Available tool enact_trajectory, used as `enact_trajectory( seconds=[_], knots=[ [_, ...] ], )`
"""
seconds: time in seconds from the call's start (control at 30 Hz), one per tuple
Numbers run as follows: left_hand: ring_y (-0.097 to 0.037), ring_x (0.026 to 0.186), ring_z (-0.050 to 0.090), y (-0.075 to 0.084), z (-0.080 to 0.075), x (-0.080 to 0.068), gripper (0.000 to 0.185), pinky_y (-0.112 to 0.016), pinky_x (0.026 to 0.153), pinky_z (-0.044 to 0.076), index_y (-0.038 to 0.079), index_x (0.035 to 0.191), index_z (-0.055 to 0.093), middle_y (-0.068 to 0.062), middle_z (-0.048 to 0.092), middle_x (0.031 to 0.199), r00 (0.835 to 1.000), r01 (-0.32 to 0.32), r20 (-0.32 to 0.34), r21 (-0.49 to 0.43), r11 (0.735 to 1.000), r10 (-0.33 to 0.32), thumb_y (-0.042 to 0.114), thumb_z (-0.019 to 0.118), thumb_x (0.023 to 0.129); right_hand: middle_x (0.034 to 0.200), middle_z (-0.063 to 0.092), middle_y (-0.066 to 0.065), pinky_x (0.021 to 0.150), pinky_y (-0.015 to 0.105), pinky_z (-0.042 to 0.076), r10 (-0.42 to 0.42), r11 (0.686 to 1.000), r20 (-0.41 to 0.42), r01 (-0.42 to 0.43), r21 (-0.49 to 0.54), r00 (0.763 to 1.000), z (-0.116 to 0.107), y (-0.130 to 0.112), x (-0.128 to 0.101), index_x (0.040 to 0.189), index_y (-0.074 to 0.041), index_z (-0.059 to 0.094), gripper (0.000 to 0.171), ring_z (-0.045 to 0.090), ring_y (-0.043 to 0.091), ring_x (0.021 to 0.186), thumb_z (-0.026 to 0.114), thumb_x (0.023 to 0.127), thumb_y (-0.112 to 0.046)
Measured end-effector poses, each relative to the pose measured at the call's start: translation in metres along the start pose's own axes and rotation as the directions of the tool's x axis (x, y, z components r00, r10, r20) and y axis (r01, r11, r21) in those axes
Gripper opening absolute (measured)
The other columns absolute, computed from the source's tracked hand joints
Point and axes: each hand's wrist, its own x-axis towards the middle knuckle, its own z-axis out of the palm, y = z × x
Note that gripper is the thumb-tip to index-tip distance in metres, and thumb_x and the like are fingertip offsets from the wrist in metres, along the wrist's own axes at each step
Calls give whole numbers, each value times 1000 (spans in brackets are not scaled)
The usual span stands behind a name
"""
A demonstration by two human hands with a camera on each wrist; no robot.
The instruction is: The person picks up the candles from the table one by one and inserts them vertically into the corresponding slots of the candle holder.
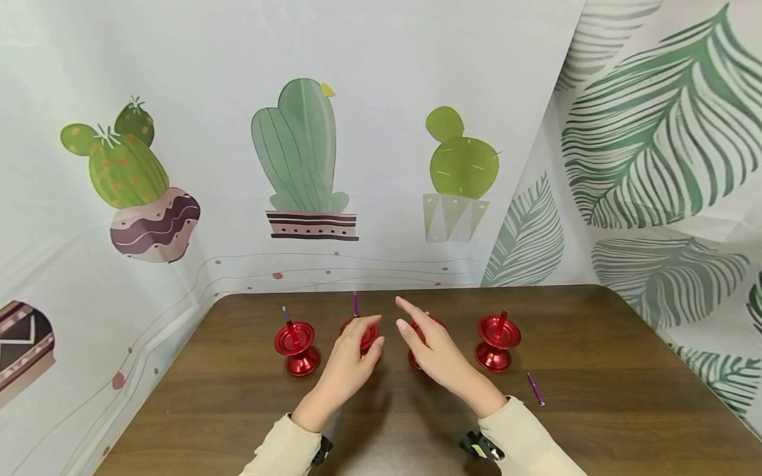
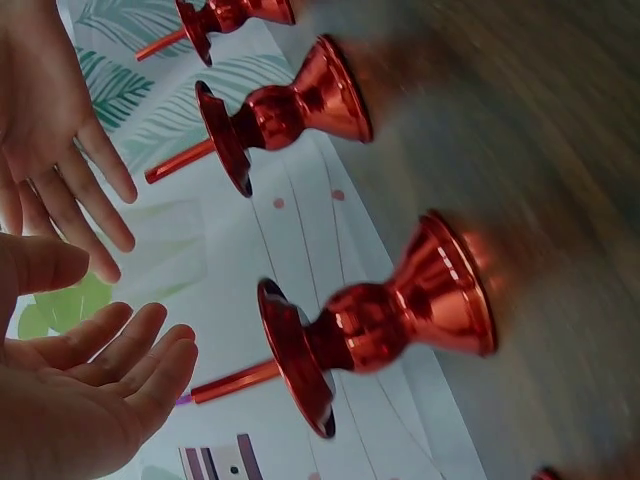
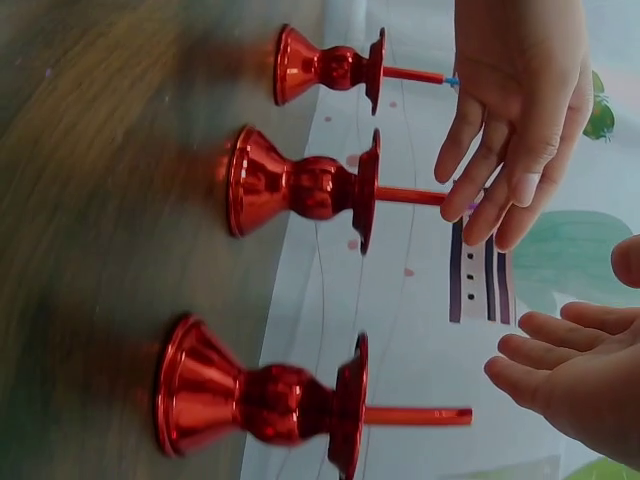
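Four red candle holders stand in a row on the table. My left hand is raised in front of the second holder from the left, partly hiding it, with fingers extended and nothing in them. A thin purple candle rises from that holder. My right hand hovers palm inward in front of the third holder, also holding nothing. In the right wrist view the third holder has a bare red tube. The leftmost holder carries a blue candle; the rightmost holder shows only its tube.
A loose purple candle lies on the brown wooden table, right of my right forearm. Behind the table's far edge hangs a white cloth printed with cacti and leaves. Both wrists wear dark straps.
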Motion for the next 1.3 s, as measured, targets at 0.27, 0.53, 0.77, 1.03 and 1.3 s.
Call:
enact_trajectory(
  seconds=[0.27,0.53,0.77,1.03,1.3],
  knots=[
    [-29,116,56,8,14,8,40,-45,96,47,-2,127,56,-15,60,123,999,-7,36,-33,999,8,7,66,90,146,45,6,102,53,39,-14,1000,-52,13,-7,999,-19,5,-11,146,-14,42,46,47,28,130,50,101,-17],
    [-30,121,53,11,25,14,45,-47,100,44,-4,133,50,-18,56,129,994,19,111,-79,997,-11,8,64,91,147,44,6,105,55,35,-12,999,-84,9,-33,996,-32,11,-22,146,-14,42,46,44,27,133,50,101,-19],
    [-30,124,52,9,35,19,50,-46,101,43,-3,136,47,-17,54,131,986,56,165,-90,994,-41,12,64,92,147,44,11,103,58,35,5,998,-100,-12,-69,995,-40,20,-36,146,-9,40,46,39,31,135,48,102,-20],
    [-30,128,48,8,44,23,54,-46,105,40,-1,139,43,-16,51,136,969,112,233,-115,987,-83,15,64,93,146,44,15,101,58,38,25,993,-95,-36,-110,995,-43,28,-49,145,-5,40,47,42,35,133,49,102,-21],
    [-30,128,48,5,51,27,56,-45,105,40,-2,140,43,-17,50,137,954,150,275,-96,984,-119,18,65,92,143,46,18,100,60,37,70,981,-93,-85,-172,993,-45,36,-61,143,-3,43,47,45,38,129,52,100,-20]
  ],
)
